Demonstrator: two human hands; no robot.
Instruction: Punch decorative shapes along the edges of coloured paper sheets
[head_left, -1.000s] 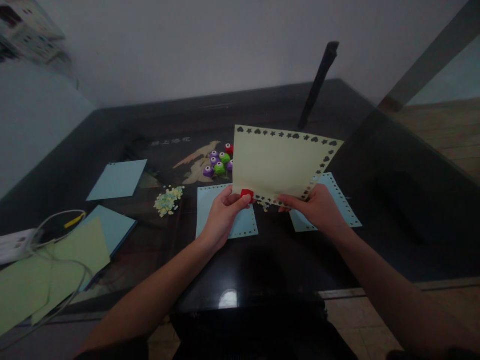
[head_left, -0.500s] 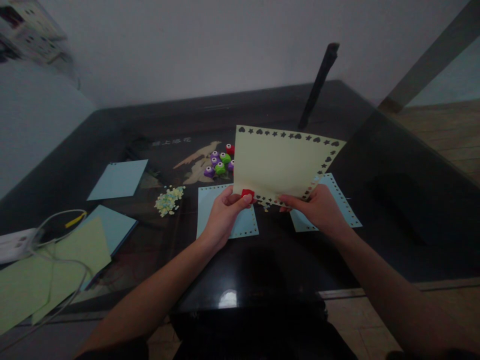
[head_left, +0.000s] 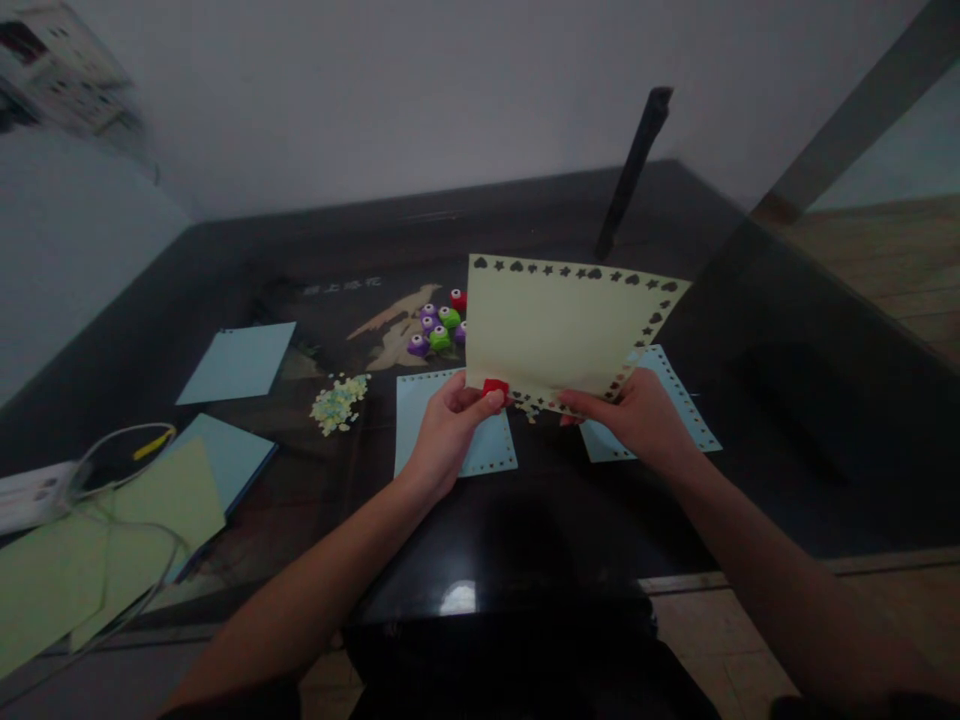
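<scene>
A pale yellow sheet of paper (head_left: pixel 551 325) is held up tilted over the table, with hearts, stars and flowers cut along its top, right and bottom edges. My left hand (head_left: pixel 448 425) is closed on a small red craft punch (head_left: pixel 495 388) at the sheet's lower left corner, thumb on top. My right hand (head_left: pixel 637 415) pinches the bottom edge toward the right. Under the hands lie two light blue sheets, a left one (head_left: pixel 420 410) and a right one (head_left: pixel 679 405), both with punched borders. A few paper bits (head_left: pixel 529 411) show just below the yellow sheet.
Several purple, green and red craft punches (head_left: pixel 439 335) stand behind the left blue sheet. A pile of paper confetti (head_left: pixel 337 403) lies left of it. Farther left are a blue sheet (head_left: pixel 240 362), stacked yellow paper (head_left: pixel 161 520) and a white cable (head_left: pixel 169 560). A black post (head_left: pixel 636 170) rises at the back.
Almost nothing differs. Both hands keep their hold on the paper and the red punch; the view has shifted very slightly.
</scene>
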